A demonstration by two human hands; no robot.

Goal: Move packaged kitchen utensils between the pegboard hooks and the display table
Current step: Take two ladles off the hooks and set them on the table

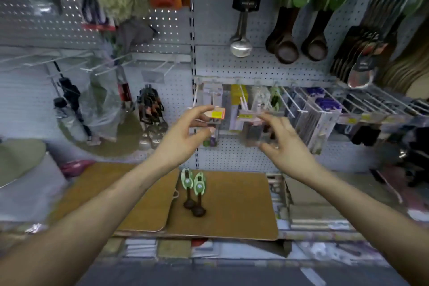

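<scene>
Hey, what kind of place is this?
Most likely a shop's kitchenware aisle: a pegboard wall with wire hooks, a carded ladle and wooden spoons hanging from it, a price-stickered packet in the left hand, a clear packet in the right hand.

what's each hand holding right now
left hand: pinching an orange-topped package by its top edge.
right hand: fingers curled round a clear package, blurred by motion.
</scene>
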